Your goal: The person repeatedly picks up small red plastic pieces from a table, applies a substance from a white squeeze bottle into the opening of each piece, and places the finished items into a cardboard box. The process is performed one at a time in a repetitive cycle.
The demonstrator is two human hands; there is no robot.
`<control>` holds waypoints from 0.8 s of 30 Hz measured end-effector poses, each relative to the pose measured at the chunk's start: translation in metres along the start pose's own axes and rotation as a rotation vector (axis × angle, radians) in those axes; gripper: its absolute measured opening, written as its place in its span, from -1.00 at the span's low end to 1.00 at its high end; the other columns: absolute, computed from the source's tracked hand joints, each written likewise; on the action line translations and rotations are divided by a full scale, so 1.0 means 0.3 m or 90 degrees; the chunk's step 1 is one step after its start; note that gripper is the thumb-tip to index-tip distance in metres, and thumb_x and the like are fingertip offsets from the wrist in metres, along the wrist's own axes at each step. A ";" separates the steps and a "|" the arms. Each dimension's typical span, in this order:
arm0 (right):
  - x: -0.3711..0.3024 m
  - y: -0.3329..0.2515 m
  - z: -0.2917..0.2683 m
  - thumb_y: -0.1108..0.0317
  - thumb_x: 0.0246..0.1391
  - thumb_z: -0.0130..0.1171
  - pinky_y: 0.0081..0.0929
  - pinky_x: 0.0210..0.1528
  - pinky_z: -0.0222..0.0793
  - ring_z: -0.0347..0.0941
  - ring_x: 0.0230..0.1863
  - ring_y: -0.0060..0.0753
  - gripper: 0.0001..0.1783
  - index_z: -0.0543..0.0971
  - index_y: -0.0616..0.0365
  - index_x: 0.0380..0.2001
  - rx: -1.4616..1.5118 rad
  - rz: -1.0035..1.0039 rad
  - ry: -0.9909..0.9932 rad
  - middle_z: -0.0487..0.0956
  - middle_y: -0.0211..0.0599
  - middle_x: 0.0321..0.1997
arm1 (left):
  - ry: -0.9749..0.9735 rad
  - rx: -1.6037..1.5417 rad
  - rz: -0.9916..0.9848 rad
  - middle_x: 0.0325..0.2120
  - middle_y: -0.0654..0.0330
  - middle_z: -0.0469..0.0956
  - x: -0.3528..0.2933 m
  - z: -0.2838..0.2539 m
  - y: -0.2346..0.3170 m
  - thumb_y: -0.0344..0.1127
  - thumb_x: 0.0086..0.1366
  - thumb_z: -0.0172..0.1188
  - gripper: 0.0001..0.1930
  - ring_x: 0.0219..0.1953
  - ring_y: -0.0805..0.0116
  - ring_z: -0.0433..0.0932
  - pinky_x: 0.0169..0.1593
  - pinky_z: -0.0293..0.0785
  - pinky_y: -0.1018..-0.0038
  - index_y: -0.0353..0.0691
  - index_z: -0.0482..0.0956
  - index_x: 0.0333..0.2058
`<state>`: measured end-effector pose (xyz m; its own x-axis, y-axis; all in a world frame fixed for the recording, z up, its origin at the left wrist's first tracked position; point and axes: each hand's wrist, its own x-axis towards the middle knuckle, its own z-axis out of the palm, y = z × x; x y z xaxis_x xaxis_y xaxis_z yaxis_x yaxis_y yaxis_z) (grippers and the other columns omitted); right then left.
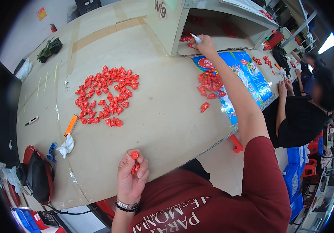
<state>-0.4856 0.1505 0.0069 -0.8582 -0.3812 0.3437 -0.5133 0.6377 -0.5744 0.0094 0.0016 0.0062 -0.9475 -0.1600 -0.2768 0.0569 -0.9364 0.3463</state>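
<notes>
Near the front edge of the table, my left hand (pixel 131 176) is closed round a few small red plastic pieces (pixel 134 155), one of them standing up at the fingertips. My right hand (pixel 205 46) reaches far forward to the opening of a grey shelf box (pixel 217 35). Its fingers grip a white pen (pixel 196 38); a red piece shows just below the fingertips, and I cannot tell if it is held. More red pieces lie inside the box. A large spread of red pieces (pixel 116 99) covers the table's middle left, and a smaller heap (pixel 211 82) lies beneath my right forearm.
A blue printed sheet (pixel 258 83) lies under the right heap. Leftward are an orange box (pixel 71 125), a crumpled tissue (pixel 66 146), a pen (pixel 31 120), a green toy vehicle (pixel 50 49) and a black-and-red bag (pixel 39 176). A co-worker in black (pixel 299 116) sits at right.
</notes>
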 end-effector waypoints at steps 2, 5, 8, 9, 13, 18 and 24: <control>-0.002 -0.014 -0.014 0.33 -0.30 0.41 -0.31 -0.25 0.40 0.55 -0.38 -0.19 -0.78 0.66 0.07 -0.46 0.022 0.032 -0.028 0.62 -0.16 -0.47 | -0.004 0.002 0.000 -0.41 0.25 0.41 -0.001 -0.002 0.000 -0.26 0.34 0.05 -0.80 -0.61 0.55 0.25 -0.69 0.10 0.69 -0.27 0.42 -0.19; -0.015 -0.054 -0.021 0.34 -0.31 0.40 -0.31 -0.26 0.41 0.55 -0.39 -0.19 -0.76 0.65 0.12 -0.46 0.011 0.018 -0.044 0.61 -0.13 -0.49 | -0.002 0.003 0.001 -0.40 0.25 0.41 -0.005 -0.008 0.003 -0.26 0.34 0.04 -0.80 -0.61 0.55 0.26 -0.69 0.10 0.69 -0.27 0.42 -0.19; -0.012 -0.065 -0.025 0.35 -0.30 0.39 -0.30 -0.28 0.41 0.55 -0.40 -0.17 -0.73 0.63 0.14 -0.42 -0.057 -0.040 -0.026 0.60 -0.10 -0.49 | -0.006 0.005 0.001 -0.40 0.25 0.42 -0.004 -0.006 0.005 -0.27 0.34 0.04 -0.81 -0.61 0.55 0.26 -0.68 0.10 0.69 -0.26 0.43 -0.20; -0.015 -0.062 -0.020 0.36 -0.29 0.38 -0.29 -0.28 0.41 0.55 -0.41 -0.16 -0.72 0.62 0.14 -0.40 -0.091 -0.065 -0.006 0.60 -0.09 -0.49 | -0.005 0.003 0.001 -0.40 0.25 0.42 -0.007 -0.006 0.005 -0.27 0.34 0.04 -0.81 -0.61 0.56 0.25 -0.68 0.10 0.69 -0.26 0.44 -0.20; -0.025 -0.017 -0.039 0.36 -0.16 0.32 -0.31 -0.32 0.43 0.53 -0.47 -0.23 -0.75 0.59 0.20 -0.34 0.011 -0.013 0.005 0.60 -0.14 -0.47 | -0.014 -0.021 -0.012 -0.40 0.25 0.43 -0.002 -0.005 0.008 -0.27 0.35 0.03 -0.82 -0.62 0.56 0.25 -0.68 0.09 0.70 -0.25 0.44 -0.19; -0.263 -0.181 -0.121 0.38 0.07 0.16 -0.46 -0.33 0.46 0.48 -0.45 -0.46 -0.79 0.54 0.26 -0.24 0.665 0.207 -0.077 0.57 -0.23 -0.35 | -0.034 -0.060 -0.034 -0.38 0.24 0.49 0.009 -0.015 0.010 -0.29 0.33 0.03 -0.85 -0.62 0.57 0.25 -0.68 0.09 0.70 -0.22 0.45 -0.21; -0.598 -0.448 -0.129 0.42 0.11 0.09 -0.55 -0.30 0.45 0.44 -0.41 -0.53 -0.69 0.44 0.26 -0.07 0.794 0.293 -0.200 0.53 -0.21 -0.28 | -0.077 -0.078 -0.077 -0.35 0.24 0.52 0.025 -0.009 0.002 -0.30 0.34 0.02 -0.87 -0.63 0.58 0.23 -0.68 0.08 0.70 -0.19 0.44 -0.21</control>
<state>-0.2628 0.1591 0.0510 -0.8283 -0.5411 -0.1452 0.3006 -0.2107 -0.9302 0.0032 -0.0010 0.0019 -0.9801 -0.0123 -0.1982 -0.0288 -0.9787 0.2034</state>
